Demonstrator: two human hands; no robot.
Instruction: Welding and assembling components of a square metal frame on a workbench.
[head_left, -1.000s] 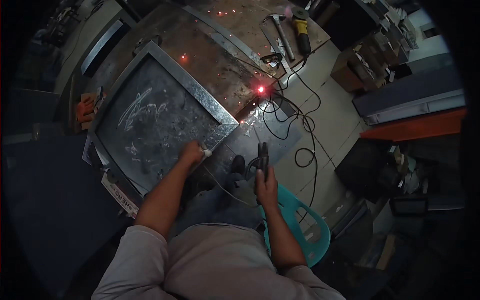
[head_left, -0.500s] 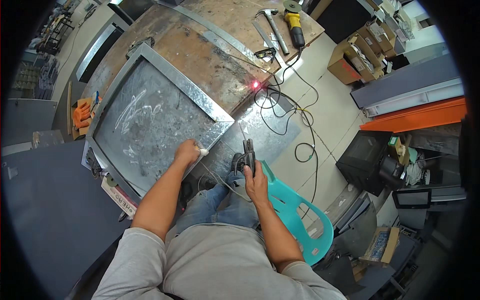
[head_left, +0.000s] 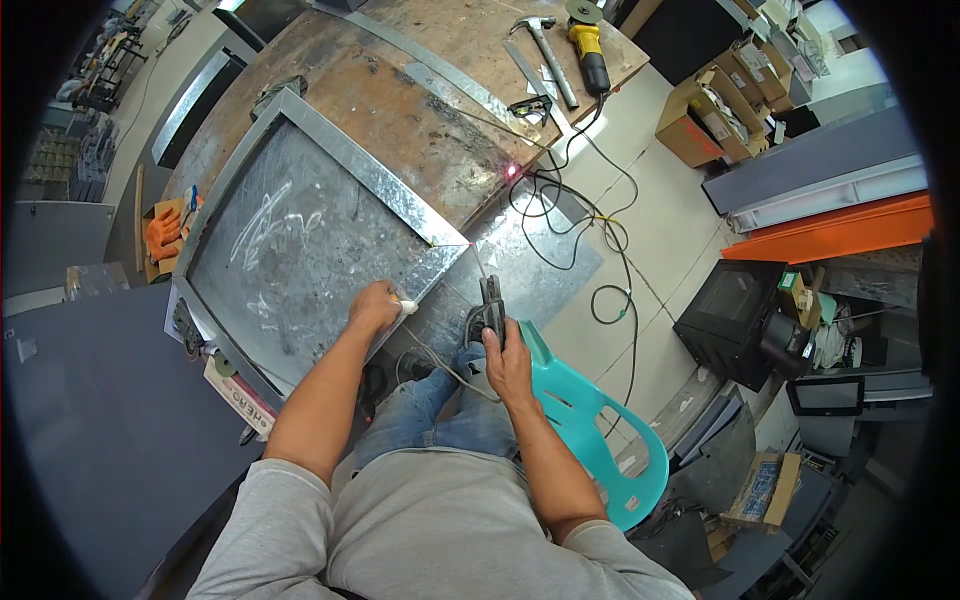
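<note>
A metal panel with a raised galvanized frame (head_left: pixel 360 168) lies on the wooden workbench, its dark inner sheet (head_left: pixel 300 240) marked with white scribbles. My right hand (head_left: pixel 509 368) is wrapped round a dark welding electrode holder (head_left: pixel 491 305). From its jaws a thin welding rod (head_left: pixel 481 264) reaches up to the frame's right corner, where a small reddish spot shows. My left hand (head_left: pixel 374 308) rests on the near right edge of the frame, fingers closed. A small white thing (head_left: pixel 406 307) sticks out of its fingers; its kind is unclear.
On the workbench (head_left: pixel 400 95) lie a hammer (head_left: pixel 546 62), a yellow angle grinder (head_left: pixel 588 50) and metal strips. A red glow (head_left: pixel 513 171) shows at its edge. Black cables (head_left: pixel 560 225) loop over the floor. A turquoise plastic chair (head_left: pixel 590 430) stands at my right. Cardboard boxes (head_left: pixel 700 120) sit beyond.
My right hand and the electrode holder have shifted slightly left and up, bringing the rod's tip to the frame's corner. The red glow at the bench edge looks dimmer. My left hand stays nearly still.
</note>
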